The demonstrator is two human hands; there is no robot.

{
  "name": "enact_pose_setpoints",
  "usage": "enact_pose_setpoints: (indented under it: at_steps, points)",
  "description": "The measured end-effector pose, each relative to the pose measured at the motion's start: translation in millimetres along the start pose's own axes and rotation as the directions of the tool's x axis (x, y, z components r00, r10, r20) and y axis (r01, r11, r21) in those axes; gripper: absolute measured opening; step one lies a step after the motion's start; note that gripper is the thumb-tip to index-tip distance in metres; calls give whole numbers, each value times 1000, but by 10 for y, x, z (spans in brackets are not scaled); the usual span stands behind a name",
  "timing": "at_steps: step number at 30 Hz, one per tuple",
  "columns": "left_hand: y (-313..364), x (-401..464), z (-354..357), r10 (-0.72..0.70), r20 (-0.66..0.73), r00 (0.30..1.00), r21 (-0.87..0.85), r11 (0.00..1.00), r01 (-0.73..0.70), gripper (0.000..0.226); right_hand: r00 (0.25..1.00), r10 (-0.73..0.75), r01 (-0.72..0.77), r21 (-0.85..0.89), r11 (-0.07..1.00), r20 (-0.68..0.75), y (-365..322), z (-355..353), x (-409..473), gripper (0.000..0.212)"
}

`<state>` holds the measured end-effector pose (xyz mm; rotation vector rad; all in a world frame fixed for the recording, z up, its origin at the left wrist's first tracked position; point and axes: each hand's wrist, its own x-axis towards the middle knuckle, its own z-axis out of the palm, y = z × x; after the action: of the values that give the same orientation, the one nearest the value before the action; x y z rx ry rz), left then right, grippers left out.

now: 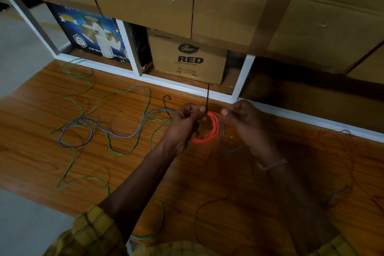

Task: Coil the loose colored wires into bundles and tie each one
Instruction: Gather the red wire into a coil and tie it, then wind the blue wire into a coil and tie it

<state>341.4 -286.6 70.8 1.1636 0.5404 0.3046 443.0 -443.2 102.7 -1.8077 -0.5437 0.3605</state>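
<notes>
Coil: red wire bundle (pixel 208 129), wound in several loops, held upright just above the tabletop (pixel 62 164) between both hands.
Left hand: left hand (pixel 186 123) grips the coil's upper left side, fingers curled, thumb pressed at the top of the coil where the tie crosses it.
Right hand: right hand (pixel 246 123) sits just right of the coil, thumb and forefinger drawn together at the coil's upper right edge; whether they pinch a strand or the tie end cannot be told, the view is dim and blurred there.
Tie: black cable tie (pixel 208 97), thin, rising straight up from the top of the coil.
Blue wire: blue wire (pixel 116 134) lies loose on the tabletop left of the coil, one end running in behind the left hand; a short length shows again just right of and below the coil.
Green wire: green wire (pixel 83 110) sprawls in wide loops well left of the coil, reaching down toward the near sleeve.
Second tie: small black hooked piece (pixel 166 100) on the tabletop, just upper left of the coil; possibly another tie.
Background: cardboard box (pixel 189 58) printed "RED" stands in a white shelf frame (pixel 241 78) directly behind the coil.
Wrist: pale band (pixel 271 164) on the right wrist, below and right of the coil.
</notes>
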Motion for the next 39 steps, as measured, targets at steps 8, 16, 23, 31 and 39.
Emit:
enact_pose_setpoints:
  at_steps: [8, 16, 23, 31, 39]
  points:
    - [-15, 352, 175, -198, 68, 978, -364, 908, 209, 25, 997, 27, -13, 196, 981, -69, 339, 204, -181, 16]
    - [118, 900, 250, -59, 12, 998, 173, 983, 56, 17, 953, 80, -74, 31, 997, -293, 491, 19, 595, 22]
    - [-105, 1362, 166, -71, 98, 993, 595, 804, -1, 18, 967, 15, -83, -259, 962, -254, 930, 75, 1106, 17]
    - [-202, 1226, -7, -63, 171, 983, 679, 731, -72, 20, 984, 115, -159, -369, 916, -139, 1179, 137, 1019, 18]
    - [-179, 755, -416, 63, 33, 997, 554, 829, -71, 21, 922, -2, -156, -377, 913, -388, 539, 4, 524, 31]
